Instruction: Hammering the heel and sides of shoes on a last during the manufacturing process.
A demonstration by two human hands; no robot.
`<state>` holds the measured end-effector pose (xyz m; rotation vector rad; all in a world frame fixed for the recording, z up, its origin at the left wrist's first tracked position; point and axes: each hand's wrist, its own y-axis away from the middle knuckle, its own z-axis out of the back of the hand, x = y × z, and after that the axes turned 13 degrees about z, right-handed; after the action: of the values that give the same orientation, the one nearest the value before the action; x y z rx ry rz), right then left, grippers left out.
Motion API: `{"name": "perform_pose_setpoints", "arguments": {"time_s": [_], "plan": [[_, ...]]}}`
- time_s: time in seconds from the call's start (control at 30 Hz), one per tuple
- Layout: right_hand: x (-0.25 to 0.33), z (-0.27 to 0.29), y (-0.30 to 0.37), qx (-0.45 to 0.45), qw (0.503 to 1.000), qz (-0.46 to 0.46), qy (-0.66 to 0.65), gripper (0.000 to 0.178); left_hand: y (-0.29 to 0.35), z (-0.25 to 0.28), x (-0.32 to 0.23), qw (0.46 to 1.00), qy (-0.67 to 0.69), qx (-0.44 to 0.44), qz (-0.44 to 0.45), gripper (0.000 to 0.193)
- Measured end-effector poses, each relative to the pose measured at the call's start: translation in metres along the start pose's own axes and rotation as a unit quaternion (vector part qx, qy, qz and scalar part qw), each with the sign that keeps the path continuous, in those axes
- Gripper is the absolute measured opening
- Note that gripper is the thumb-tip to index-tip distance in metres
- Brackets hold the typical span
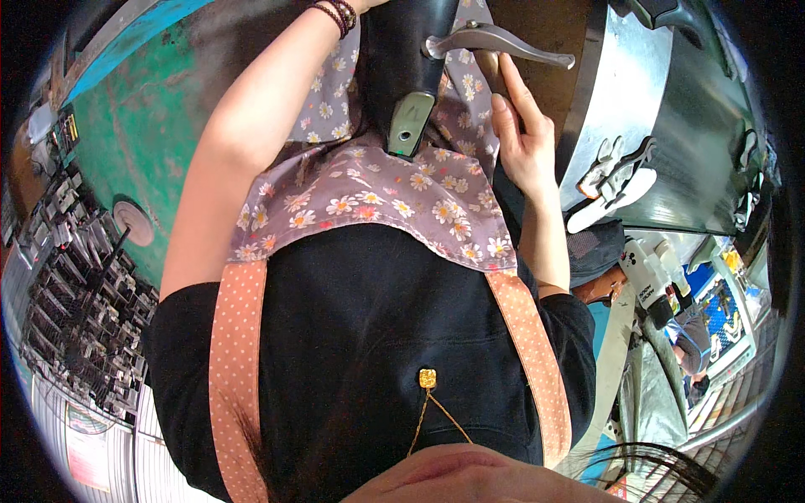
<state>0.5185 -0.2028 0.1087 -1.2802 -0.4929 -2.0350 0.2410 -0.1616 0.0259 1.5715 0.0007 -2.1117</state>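
In front of my apron stands a black machine head (404, 59) with a grey-green metal end piece (412, 121) pointing down toward me. A curved grey metal lever (503, 40) sticks out from its right side. Just below this lever is my right hand (524, 134), index finger and thumb stretched out; the fingertip reaches the lever's underside, but I cannot tell if it touches. My left hand (366, 4) lies at the top edge beside the black machine head, its fingers cut off from view. A dark beaded bracelet (337, 17) circles that wrist.
Right of me, work gloves (616, 180) lie by a shiny metal band (616, 92) and a dark curved surface (704, 126). To the left are a green floor (138, 109), a round disc base (132, 220) and racks of metal parts (75, 293). Another person (694, 344) is at far right.
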Motion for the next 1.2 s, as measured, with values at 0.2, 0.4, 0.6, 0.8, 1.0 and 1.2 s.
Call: {"name": "perform_pose_setpoints", "arguments": {"time_s": [0.2, 0.4, 0.6, 0.8, 1.0, 1.2], "plan": [[0.028, 0.005, -0.019, 0.032, 0.993, 0.046, 0.1, 0.045, 0.003, 0.0, -0.001, 1.0, 0.018, 0.008, 0.021, 0.053], [0.034, 0.005, -0.04, 0.031, 0.968, 0.146, 0.203, 0.047, 0.003, -0.002, -0.004, 0.998, 0.051, 0.036, 0.03, 0.046], [0.048, -0.004, -0.054, 0.112, 0.929, 0.143, 0.322, 0.051, 0.001, -0.002, -0.006, 0.998, 0.046, 0.038, 0.025, 0.043], [0.065, -0.013, -0.063, 0.139, 0.93, 0.101, 0.325, 0.043, 0.002, -0.001, -0.003, 0.998, 0.051, 0.026, 0.024, 0.047], [0.037, -0.009, -0.052, 0.065, 0.962, 0.15, 0.22, 0.049, 0.0, -0.003, -0.005, 0.996, 0.065, 0.027, 0.058, 0.047], [0.009, 0.003, -0.029, -0.01, 0.991, 0.088, 0.099, 0.044, -0.001, -0.001, -0.012, 0.999, 0.037, 0.029, 0.017, 0.044]]}}
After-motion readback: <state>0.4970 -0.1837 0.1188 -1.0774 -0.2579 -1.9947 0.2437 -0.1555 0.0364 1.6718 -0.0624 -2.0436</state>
